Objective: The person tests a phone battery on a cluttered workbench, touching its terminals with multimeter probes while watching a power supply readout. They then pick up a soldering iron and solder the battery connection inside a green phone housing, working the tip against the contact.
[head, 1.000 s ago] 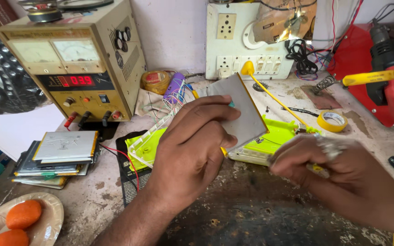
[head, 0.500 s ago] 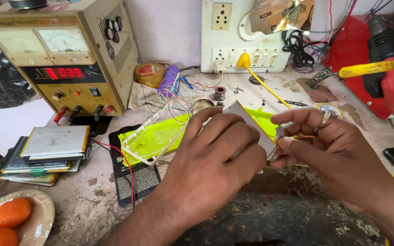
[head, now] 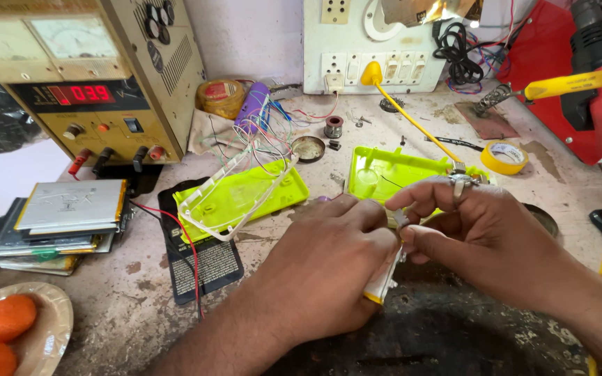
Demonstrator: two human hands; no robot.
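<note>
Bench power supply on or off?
On: the bench power supply shows lit red digits on its front display.

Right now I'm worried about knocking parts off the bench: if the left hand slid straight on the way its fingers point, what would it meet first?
Probably the right hand, already touching the left hand around the flat silver pack.

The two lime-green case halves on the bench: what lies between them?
In the head view, between the left green half and the right green half lies bare, stained bench, with a small dark scrap. A round tin lid sits just behind.
</note>
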